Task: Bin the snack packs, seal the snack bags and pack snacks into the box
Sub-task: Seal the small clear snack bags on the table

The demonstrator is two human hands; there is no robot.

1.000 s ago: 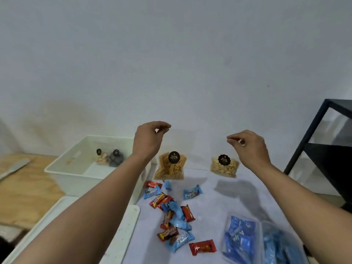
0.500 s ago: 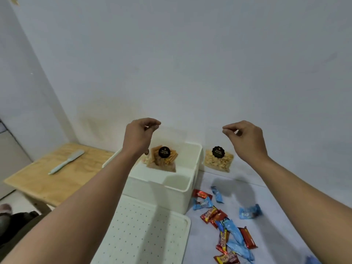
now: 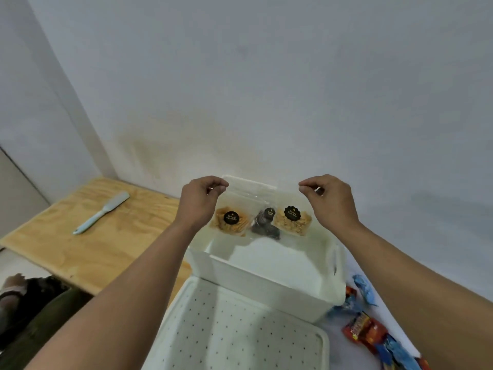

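The left hand (image 3: pixel 198 202) is pinching the top of an orange snack bag (image 3: pixel 230 221); the right hand (image 3: pixel 332 201) is pinching the top of a pale snack bag (image 3: pixel 293 220). Both bags are hanging over the far end of the white box (image 3: pixel 269 284), flanking a third, dark bag (image 3: pixel 265 224) already lying inside. To do this well, I judge both should be lowered onto the box floor before the grip is loosened. Three bags, one box, one dotted lid (image 3: pixel 240 332) near, a few candies (image 3: pixel 373 329) right on the worktop (image 3: pixel 344 348).
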